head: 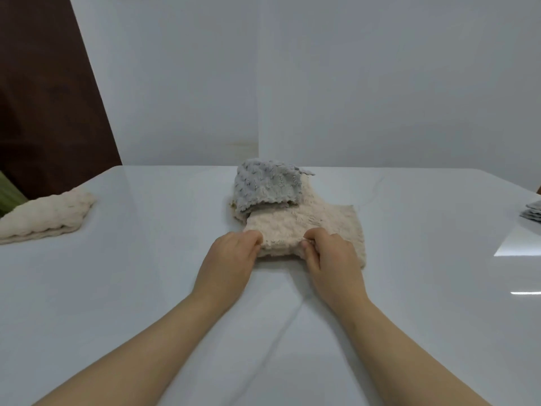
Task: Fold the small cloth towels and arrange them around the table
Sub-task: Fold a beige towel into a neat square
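Our left fingers (254, 239) and right fingers (311, 245) are curled onto the near, doubled-over edge of the cream towel (295, 227), pinching it from both sides. The left hand (231, 259) and right hand (332, 260) lie close together, knuckles up, with both bare forearms reaching in from the near edge.

We count four towels, two cream and two grey. The cream towel lies mid-surface, partly folded, its right side still flat. A grey towel (267, 186) rests on its far part, rumpled, just short of the far edge of the white surface (140, 288). A folded cream towel (46, 215) lies at the left edge, well apart. A folded grey towel (533, 213) shows at the right edge, cut off by the frame. Bare surface stretches between the middle pile and each side towel.
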`<move>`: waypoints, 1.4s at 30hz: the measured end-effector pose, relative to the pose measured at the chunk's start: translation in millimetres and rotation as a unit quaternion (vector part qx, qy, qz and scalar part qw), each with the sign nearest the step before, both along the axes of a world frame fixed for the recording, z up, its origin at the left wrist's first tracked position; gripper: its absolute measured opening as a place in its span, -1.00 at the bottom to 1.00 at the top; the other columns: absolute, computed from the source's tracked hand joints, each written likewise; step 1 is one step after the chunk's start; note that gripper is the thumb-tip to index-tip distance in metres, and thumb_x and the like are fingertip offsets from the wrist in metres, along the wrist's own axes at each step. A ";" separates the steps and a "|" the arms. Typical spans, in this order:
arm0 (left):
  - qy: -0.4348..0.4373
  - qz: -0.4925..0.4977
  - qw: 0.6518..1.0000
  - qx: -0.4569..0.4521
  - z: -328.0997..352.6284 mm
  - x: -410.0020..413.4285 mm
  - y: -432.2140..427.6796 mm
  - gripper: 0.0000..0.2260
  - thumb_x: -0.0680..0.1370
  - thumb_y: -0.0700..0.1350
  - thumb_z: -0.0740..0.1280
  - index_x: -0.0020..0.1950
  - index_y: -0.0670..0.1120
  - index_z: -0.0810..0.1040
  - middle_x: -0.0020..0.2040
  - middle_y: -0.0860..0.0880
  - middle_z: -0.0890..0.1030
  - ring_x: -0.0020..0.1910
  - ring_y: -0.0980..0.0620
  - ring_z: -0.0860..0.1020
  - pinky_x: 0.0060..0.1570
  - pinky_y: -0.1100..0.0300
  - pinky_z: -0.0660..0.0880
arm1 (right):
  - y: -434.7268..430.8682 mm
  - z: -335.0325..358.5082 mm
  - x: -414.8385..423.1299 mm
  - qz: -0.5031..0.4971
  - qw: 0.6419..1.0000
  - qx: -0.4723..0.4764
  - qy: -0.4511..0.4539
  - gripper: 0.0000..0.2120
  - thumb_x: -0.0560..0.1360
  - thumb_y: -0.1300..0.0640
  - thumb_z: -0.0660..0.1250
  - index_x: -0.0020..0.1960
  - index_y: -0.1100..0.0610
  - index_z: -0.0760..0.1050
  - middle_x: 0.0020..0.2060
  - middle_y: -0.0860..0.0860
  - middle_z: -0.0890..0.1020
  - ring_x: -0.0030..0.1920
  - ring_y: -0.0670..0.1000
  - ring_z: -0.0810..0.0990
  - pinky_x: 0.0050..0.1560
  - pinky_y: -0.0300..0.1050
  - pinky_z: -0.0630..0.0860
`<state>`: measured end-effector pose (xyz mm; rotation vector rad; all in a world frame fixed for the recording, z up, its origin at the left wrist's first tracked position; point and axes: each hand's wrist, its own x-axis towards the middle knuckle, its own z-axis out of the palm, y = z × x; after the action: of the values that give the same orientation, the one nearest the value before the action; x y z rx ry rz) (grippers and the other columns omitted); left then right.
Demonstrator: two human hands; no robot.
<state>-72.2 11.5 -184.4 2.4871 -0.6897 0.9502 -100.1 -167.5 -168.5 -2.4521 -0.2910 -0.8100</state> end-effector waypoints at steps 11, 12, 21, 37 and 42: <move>0.157 0.089 0.980 0.084 45.7 73.0 -34.4 -0.61 0.57 -0.05 0.14 0.39 0.20 0.29 0.54 -0.05 -0.04 0.50 -0.16 -0.07 0.43 -0.10 0.03 | -12.6 -0.2 38.6 -0.089 0.993 0.020 0.075 -0.83 0.59 0.08 0.08 0.03 0.12 0.40 -0.07 0.07 0.57 0.01 0.14 0.45 -0.03 -0.02 0.28; 0.189 0.100 0.970 0.113 49.1 82.3 -38.1 -0.59 0.58 -0.05 0.13 0.42 0.22 0.24 0.55 0.00 -0.11 0.51 -0.14 -0.12 0.44 -0.10 -0.01 | -13.2 -0.2 42.5 -0.088 0.993 0.019 0.077 -0.83 0.59 0.07 0.08 0.02 0.12 0.40 -0.08 0.06 0.57 -0.01 0.14 0.46 -0.03 -0.02 0.29; 0.352 0.284 0.892 0.009 54.1 105.9 3.2 -0.50 0.59 0.07 0.09 0.48 -0.07 0.10 0.49 -0.12 0.13 0.41 -0.18 0.20 0.30 -0.04 0.23 | -12.0 -0.4 46.9 -0.066 0.993 0.024 0.092 -0.85 0.59 0.05 0.09 0.01 0.08 0.39 -0.25 -0.05 0.46 -0.13 0.07 0.44 -0.12 -0.11 0.24; 0.257 0.055 0.961 -0.086 13.5 13.6 -6.1 -0.55 0.44 0.01 0.36 0.31 0.02 0.39 0.29 0.03 0.42 0.26 0.02 0.41 0.24 0.10 0.35 | 13.9 12.1 11.5 0.021 0.993 0.111 -0.032 -0.83 0.47 0.02 0.14 -0.09 0.08 0.45 -0.33 -0.07 0.49 -0.26 0.04 0.46 -0.08 0.02 0.38; 0.250 0.079 0.897 -0.356 22.5 20.6 -5.4 -0.67 0.41 -0.40 0.18 -0.06 0.00 0.50 -0.13 -0.04 0.57 -0.32 0.04 0.52 -0.37 0.26 0.49 | 5.4 10.9 10.5 0.024 0.991 0.117 -0.059 -0.86 0.48 0.08 0.16 -0.12 0.10 0.47 -0.34 -0.03 0.54 -0.27 0.08 0.50 -0.06 0.10 0.46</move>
<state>-51.6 6.1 -161.9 1.9875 0.0446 0.4421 -89.6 -162.1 -157.5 -2.1764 -0.2797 -0.9172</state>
